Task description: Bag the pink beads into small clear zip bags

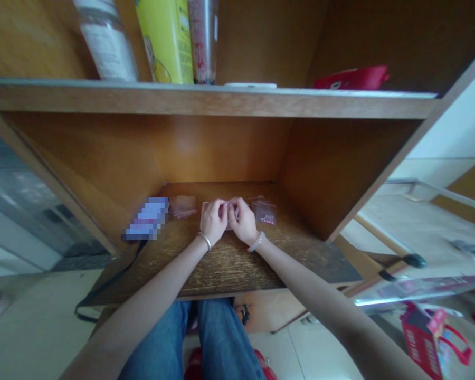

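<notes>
My left hand point(214, 220) and my right hand point(242, 220) meet over the worn wooden desk top, fingers bent and pinching. Between them is a small clear plastic bag point(230, 226), mostly covered by the fingers; its contents are too small to make out. To the right of my right hand lie clear plastic bags point(264, 212) with small pinkish bits at the lower edge. More flat clear bags point(182, 206) rest to the left of my left hand. Each wrist wears a bracelet.
A phone point(147, 219) with a dark strap lies at the desk's left. Above runs a shelf point(206, 101) carrying a jar point(111, 50), a yellow package point(168, 42), a tall can point(204, 42) and a red pouch point(352, 79). Wooden side walls flank the desk.
</notes>
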The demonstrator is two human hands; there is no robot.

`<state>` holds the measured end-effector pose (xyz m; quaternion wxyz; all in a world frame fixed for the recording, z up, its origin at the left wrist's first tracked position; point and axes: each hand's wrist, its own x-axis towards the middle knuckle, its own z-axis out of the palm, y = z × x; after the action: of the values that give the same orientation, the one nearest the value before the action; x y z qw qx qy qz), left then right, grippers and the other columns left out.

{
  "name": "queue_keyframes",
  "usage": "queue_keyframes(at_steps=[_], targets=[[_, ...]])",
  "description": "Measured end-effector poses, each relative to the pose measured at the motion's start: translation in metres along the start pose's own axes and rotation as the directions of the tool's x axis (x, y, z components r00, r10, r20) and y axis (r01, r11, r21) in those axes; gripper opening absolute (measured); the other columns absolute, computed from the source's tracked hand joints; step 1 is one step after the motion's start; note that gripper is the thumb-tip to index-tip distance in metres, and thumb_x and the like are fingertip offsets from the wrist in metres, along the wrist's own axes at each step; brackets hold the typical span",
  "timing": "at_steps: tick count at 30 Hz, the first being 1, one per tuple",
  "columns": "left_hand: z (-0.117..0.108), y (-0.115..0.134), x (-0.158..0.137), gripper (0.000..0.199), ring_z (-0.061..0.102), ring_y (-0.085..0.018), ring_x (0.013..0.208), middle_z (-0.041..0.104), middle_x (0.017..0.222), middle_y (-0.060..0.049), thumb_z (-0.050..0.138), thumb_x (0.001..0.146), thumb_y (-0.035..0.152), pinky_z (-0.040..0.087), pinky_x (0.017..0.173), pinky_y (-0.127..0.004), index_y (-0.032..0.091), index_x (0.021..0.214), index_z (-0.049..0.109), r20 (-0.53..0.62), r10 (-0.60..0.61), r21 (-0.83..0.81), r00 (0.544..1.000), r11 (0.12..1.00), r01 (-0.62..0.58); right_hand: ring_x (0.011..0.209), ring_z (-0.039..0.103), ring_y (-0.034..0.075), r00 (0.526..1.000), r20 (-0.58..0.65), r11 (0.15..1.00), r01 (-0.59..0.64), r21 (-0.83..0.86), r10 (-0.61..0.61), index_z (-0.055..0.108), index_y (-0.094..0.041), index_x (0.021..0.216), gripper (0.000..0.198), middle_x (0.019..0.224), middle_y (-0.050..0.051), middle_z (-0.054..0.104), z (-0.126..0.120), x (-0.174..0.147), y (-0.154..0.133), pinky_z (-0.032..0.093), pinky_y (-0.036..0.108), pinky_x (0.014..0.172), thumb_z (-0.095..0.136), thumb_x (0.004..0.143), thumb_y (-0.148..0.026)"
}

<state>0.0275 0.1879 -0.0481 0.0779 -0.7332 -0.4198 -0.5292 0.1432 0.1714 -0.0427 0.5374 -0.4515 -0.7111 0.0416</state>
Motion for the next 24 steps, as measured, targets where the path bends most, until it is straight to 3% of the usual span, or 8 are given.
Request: queue_keyframes(at_steps=[8, 18, 24], targets=[[0.002, 0.003, -0.003, 0.014, 0.056, -0.017, 0.071, 0.063, 0.076, -0.003, 0.044, 0.09, 0.025, 0.042, 0.073, -0.03, 0.019, 0.082, 0.054, -0.022, -0.04, -0.023, 0.999, 0.999, 0.04, 0.071, 0.056, 0.016, 0.999, 0.023, 0.996, -0.026, -0.09, 0.028, 0.05, -0.02, 0.085, 0.012, 0.081, 0.004, 0.061, -0.007, 0.0, -0.008, 0.042, 0.027, 0.065, 0.044, 0.088, -0.03], [0.006, -0.004, -0.003, 0.009, 0.059, -0.016, 0.07, 0.064, 0.077, -0.003, 0.046, 0.088, 0.023, 0.046, 0.067, -0.029, 0.02, 0.086, 0.055, -0.025, -0.223, -0.114, 0.975, 0.969, 0.219, 0.066, 0.054, 0.016, 0.995, 0.059, 0.993, -0.07, -0.1, 0.076, 0.051, -0.021, 0.076, 0.011, 0.074, 0.003, 0.06, -0.005, -0.004, -0.008, 0.04, 0.027, 0.062, 0.049, 0.083, -0.029], [0.002, -0.008, 0.002, 0.016, 0.062, -0.017, 0.089, 0.065, 0.098, -0.008, 0.05, 0.087, 0.019, 0.048, 0.08, -0.032, 0.018, 0.103, 0.053, -0.024, -0.15, -0.231, 0.988, 0.963, 0.141, 0.061, 0.054, 0.015, 0.982, -0.019, 0.981, -0.191, -0.048, 0.19, 0.053, -0.022, 0.08, 0.018, 0.07, 0.001, 0.06, -0.002, -0.006, -0.006, 0.04, 0.026, 0.061, 0.044, 0.087, -0.035]])
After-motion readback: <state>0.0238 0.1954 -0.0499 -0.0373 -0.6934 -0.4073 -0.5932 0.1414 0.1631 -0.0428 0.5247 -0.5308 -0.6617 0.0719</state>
